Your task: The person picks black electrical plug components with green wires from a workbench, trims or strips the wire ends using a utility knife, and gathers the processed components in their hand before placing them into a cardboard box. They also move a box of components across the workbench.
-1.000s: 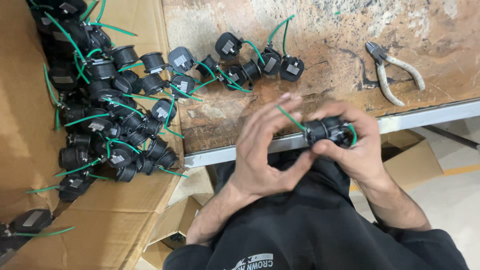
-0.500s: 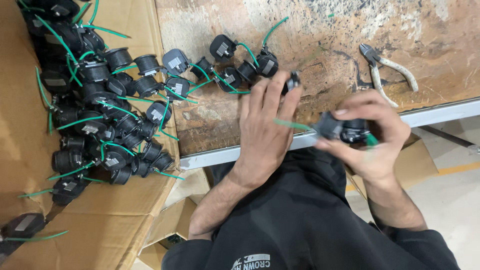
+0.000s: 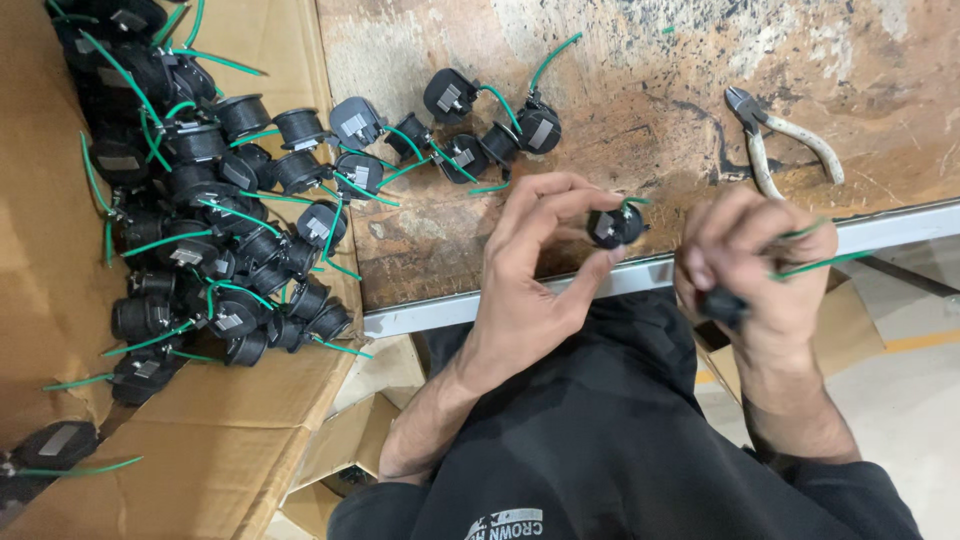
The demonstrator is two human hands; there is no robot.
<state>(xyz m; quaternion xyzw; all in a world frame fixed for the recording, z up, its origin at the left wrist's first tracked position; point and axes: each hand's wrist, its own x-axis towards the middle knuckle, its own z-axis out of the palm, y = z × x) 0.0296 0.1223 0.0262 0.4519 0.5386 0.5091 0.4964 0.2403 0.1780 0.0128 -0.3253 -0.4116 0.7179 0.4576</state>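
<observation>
Left hand [image 3: 530, 270] fingers pinch a small black socket part [image 3: 614, 225] at the tips; right hand [image 3: 755, 265] fingers close around another black part [image 3: 722, 305] with a green wire [image 3: 820, 262] trailing outward. Beyond the fingers: more wired parts [image 3: 480, 135], cutters [image 3: 775, 140] on the table [image 3: 650, 80]. Judgement: keep both grips firm and the wire unkinked.

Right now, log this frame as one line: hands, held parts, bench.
left hand: pinches black socket | right hand: grips black part with green wire | bench: side cutters, loose sockets
</observation>
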